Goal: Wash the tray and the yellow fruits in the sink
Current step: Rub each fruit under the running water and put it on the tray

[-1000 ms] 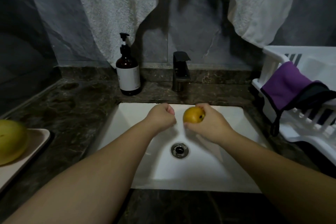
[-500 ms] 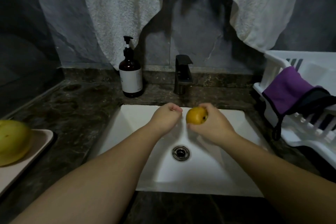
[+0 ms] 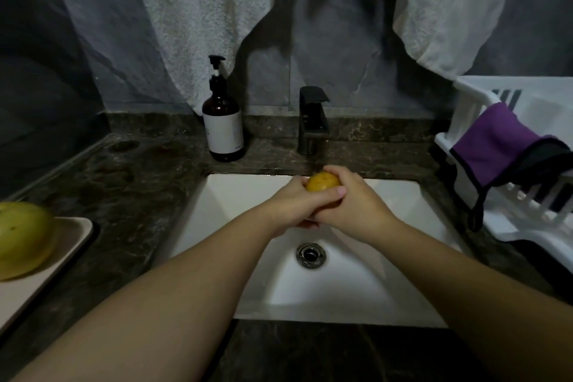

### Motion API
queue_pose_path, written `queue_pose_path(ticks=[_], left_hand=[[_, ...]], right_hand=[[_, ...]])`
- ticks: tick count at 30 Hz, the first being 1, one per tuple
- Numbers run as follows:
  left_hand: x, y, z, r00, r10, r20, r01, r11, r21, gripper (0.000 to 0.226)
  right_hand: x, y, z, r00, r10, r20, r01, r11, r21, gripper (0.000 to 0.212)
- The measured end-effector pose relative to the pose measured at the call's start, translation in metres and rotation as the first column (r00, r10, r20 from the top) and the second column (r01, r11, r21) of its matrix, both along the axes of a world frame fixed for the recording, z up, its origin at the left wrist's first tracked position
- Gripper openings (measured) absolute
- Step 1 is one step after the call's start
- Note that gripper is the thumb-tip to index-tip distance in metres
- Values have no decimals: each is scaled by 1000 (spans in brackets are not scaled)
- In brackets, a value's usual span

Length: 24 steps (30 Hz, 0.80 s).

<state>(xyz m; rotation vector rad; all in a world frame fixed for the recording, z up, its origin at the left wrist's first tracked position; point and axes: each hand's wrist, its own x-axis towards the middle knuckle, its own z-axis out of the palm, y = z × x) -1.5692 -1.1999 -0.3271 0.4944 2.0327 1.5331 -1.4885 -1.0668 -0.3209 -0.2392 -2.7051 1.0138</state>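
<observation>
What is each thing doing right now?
Small fruit: held over the sink by both hands.
Left hand: grips the fruit.
Right hand: grips the fruit.
Big fruit: lying on the tray.
Purple cloth: draped over the rack.
Bottle: upright.

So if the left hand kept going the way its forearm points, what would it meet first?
The small yellow fruit, which the left hand already holds together with the right hand. Beyond that, probably the black faucet, though depth is unclear.
</observation>
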Motion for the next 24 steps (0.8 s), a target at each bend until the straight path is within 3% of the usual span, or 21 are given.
queue_pose_path(ticks=[3,5,6,8,10,14,17,18,20,21,24], left_hand=[[-10,-1,-3,986,101,-130,-108,993,-52,75],[-16,-6,-3,970,112,-218,-145,979,-141,80],[-18,-8,-2,959,90,-267,-152,963,-221,82],[-22,-13,-1,942,-11,-337,-136,902,-409,84],[-22,-16,0,951,-69,-303,-88,875,-476,82],[-22,-17,13,970,-27,-240,-93,877,-472,76],[-18,-25,30,976,-50,-214,-73,844,-531,70],[-15,-31,34,972,-69,-227,-71,828,-557,70],[-9,-49,42,960,-105,-259,-79,787,-612,76],[-6,-58,45,954,-122,-275,-85,766,-637,77],[-2,-89,47,959,-42,-279,-139,788,-600,74]], right_hand=[[-2,12,5,992,113,55,-99,973,-207,96],[-3,24,5,988,49,147,-4,956,-292,66],[-3,29,4,978,-23,208,73,970,-233,44],[-4,38,-1,940,-151,307,148,988,32,12],[-6,37,-1,924,-163,346,107,979,175,11],[-9,18,19,845,-32,534,-35,993,114,30],[-9,7,30,898,-127,422,-60,913,403,8],[-8,4,34,905,-130,405,-85,878,472,12],[-5,-4,46,865,-106,491,-198,827,526,36],[-4,-9,52,841,-88,533,-249,812,527,37],[-7,-32,65,912,-26,410,-212,825,524,16]])
